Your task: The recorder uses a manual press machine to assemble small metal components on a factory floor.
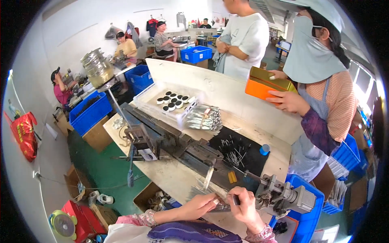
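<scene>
- Left hand [199,206]: over the near edge of the bench [162,172], fingers curled, thumb and fingertips close together; cannot tell whether they pinch anything.
- Right hand [244,206]: just beside the left, fingers closed around a dark piece [236,199] that shows above the grip.
- Dark piece: in the right hand, near the machine's motor end [302,199].
- Thin metal rods [221,206]: beneath and between the hands, partly hidden by them.
- Machine [182,141]: runs diagonally across the bench, beyond the hands.
- Yellow block [232,177]: on the machine, just beyond the right hand.
- Black mat [259,162]: behind the machine, loose rods [237,156] scattered on it, blue cap [264,149] at its right.
- Tied bundle [204,117]: beside the clear tray [148,97] of black-topped white pieces [172,106].
- Co-worker at right: holds an orange box [259,90] in both hands.
</scene>
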Tool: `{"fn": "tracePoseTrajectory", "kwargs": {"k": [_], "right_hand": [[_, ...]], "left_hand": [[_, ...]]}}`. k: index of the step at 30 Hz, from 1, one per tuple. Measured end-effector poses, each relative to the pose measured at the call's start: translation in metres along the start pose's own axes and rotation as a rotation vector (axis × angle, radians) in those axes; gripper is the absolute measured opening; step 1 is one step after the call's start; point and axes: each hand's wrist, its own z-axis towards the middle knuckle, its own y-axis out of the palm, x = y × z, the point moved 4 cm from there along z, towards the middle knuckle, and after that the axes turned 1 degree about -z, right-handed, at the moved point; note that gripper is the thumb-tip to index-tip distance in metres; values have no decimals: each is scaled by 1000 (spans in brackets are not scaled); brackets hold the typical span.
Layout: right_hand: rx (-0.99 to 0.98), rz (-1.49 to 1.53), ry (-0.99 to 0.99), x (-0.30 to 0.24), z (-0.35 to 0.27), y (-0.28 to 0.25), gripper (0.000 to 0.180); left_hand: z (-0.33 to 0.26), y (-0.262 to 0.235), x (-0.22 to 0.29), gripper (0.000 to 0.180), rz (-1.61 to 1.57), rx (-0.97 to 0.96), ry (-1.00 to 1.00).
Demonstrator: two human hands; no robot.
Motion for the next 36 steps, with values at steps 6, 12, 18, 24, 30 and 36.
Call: {"fn": "tracePoseTrajectory", "kwargs": {"k": [6, 12, 18, 24, 30, 36], "right_hand": [[-5, 21, 74, 7, -8, 6, 23], [-20, 73, 119, 7, -8, 8, 17], [-186, 340, 199, 8, -7, 11, 20], [-288, 483, 107, 12, -12, 18, 27], [-212, 520, 151, 9, -18, 21, 25], [-89, 525, 199, 6, -18, 26, 37]], "left_hand": [[-5, 3, -8, 22, -112, -6, -76], [-8, 5, -16, 24, -261, 24, -110], [-8, 12, -14, 26, -600, -251, -68], [-12, 18, -17, 28, -922, -399, -170], [-11, 22, -11, 32, -1003, -360, -161], [-13, 28, -19, 34, -1081, -357, -189]]}}
